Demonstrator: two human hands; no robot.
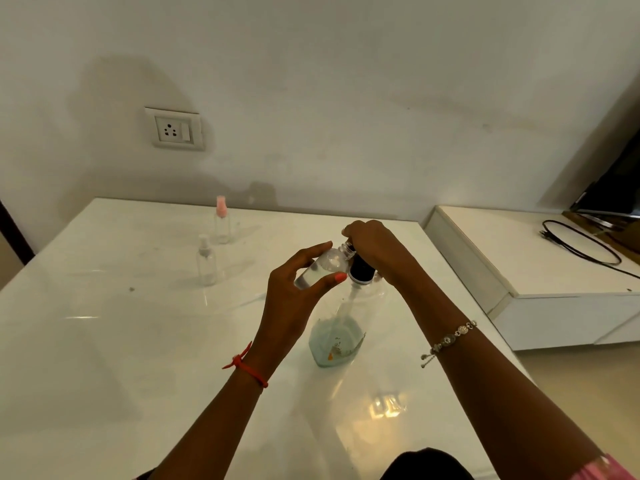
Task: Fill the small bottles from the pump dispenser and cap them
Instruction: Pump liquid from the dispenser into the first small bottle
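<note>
Just above the middle of the head view, the left hand (292, 294) pinches a small clear bottle (322, 268) between thumb and fingers. The bottle is off the table (104, 341), tilted, with its open neck up and to the right against the top of the dispenser (341, 329). Some clear liquid shows at its lower end. The right hand (375, 249) is curled down over the dispenser's pump head, hiding it, fingers wrapped round the top above the black collar. The dispenser stands on the table at centre frame, with pale blue liquid low in its clear body. In the upper left, well apart from the hands, two more small bottles stand upright and capped: a pink-capped bottle (221, 220) farther back and a white-capped bottle (206, 263) nearer. A socket (175, 128) sits on the wall above them. At right, a black cable (585, 245) lies on a low white cabinet (502, 258).
</note>
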